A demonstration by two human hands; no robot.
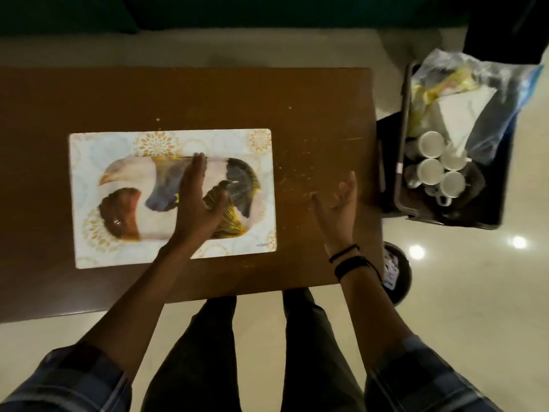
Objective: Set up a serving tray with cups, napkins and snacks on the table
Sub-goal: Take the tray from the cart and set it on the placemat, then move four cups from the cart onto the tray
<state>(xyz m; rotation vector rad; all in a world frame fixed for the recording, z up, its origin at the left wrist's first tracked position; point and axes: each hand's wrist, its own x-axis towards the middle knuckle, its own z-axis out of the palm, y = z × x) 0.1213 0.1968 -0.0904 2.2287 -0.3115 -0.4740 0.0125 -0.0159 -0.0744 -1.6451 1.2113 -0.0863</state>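
Tray: oval, bird print, on mat, brown table. Left hand flat over tray, open; right hand open, empty. Cups in bin, right.

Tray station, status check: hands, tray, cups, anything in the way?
Left hand open over tray; right hand open, empty. Tray on placemat, bare. Cups still in basket. Crumbs on table, nothing blocking.

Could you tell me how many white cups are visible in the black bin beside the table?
4 white cups in the bin: upper left, upper right, lower left, lower right. Others may be hidden under the plastic bags.
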